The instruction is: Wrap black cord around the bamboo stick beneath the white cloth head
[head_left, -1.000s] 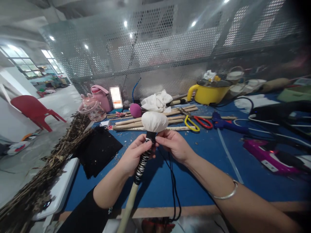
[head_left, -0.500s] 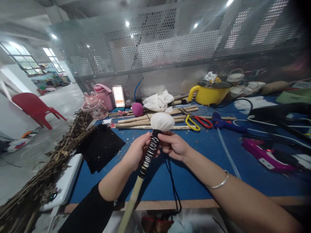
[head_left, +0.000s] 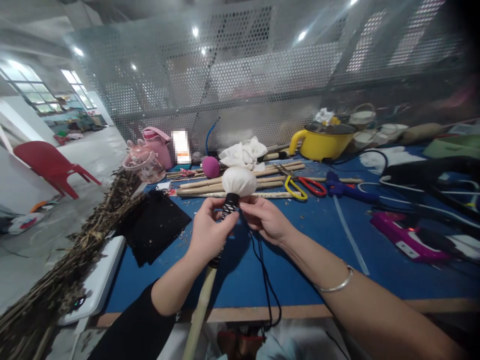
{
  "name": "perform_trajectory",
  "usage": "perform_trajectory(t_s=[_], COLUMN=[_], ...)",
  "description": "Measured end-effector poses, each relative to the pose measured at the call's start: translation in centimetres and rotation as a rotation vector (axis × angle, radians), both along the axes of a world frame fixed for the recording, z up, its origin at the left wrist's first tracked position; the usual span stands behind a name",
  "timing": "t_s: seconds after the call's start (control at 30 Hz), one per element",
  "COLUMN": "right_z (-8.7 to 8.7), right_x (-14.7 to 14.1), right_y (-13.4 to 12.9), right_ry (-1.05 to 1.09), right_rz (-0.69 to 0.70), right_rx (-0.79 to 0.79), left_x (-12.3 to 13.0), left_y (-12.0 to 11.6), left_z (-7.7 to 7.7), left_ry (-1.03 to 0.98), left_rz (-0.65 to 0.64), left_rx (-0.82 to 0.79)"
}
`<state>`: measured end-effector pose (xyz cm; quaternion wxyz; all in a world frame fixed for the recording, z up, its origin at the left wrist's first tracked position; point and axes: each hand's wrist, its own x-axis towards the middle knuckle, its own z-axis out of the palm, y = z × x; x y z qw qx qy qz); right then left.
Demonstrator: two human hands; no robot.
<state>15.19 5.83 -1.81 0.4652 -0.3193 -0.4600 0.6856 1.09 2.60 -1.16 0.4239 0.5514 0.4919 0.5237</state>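
Above the near edge of the blue surface [head_left: 296,290], my left hand [head_left: 210,232] grips the wrapped stick [head_left: 202,300] below its white head [head_left: 239,181]; my right hand [head_left: 270,217] pinches black cord [head_left: 267,280].

Slanted, white-headed, black-bound stick [head_left: 204,296]

One cloth-headed stick [head_left: 238,182]; toward the far edge of the bench [head_left: 307,270], one yellow pot [head_left: 324,145], one pair of scissors [head_left: 287,187]; toward its right edge, one power strip [head_left: 393,227].
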Motion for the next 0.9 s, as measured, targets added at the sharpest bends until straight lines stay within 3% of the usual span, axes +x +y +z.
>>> perform_trajectory(t_s=[0.17, 0.4, 0.9], right_z=[0.21, 0.44, -0.45], right_x=[0.22, 0.29, 0.42], right_y=[-0.03, -0.50, 0.27], right_ry=[0.002, 0.034, -0.058], right_rz=[-0.080, 0.055, 0.016], right_rx=[-0.002, -0.011, -0.007], left_x=[-0.06, -0.02, -0.20], left_y=[0.15, 0.18, 0.41], left_z=[0.23, -0.08, -0.01], left_ry=[-0.036, -0.022, -0.056], left_rz=[0.005, 0.056, 0.070], left_rx=[-0.038, 0.018, -0.003])
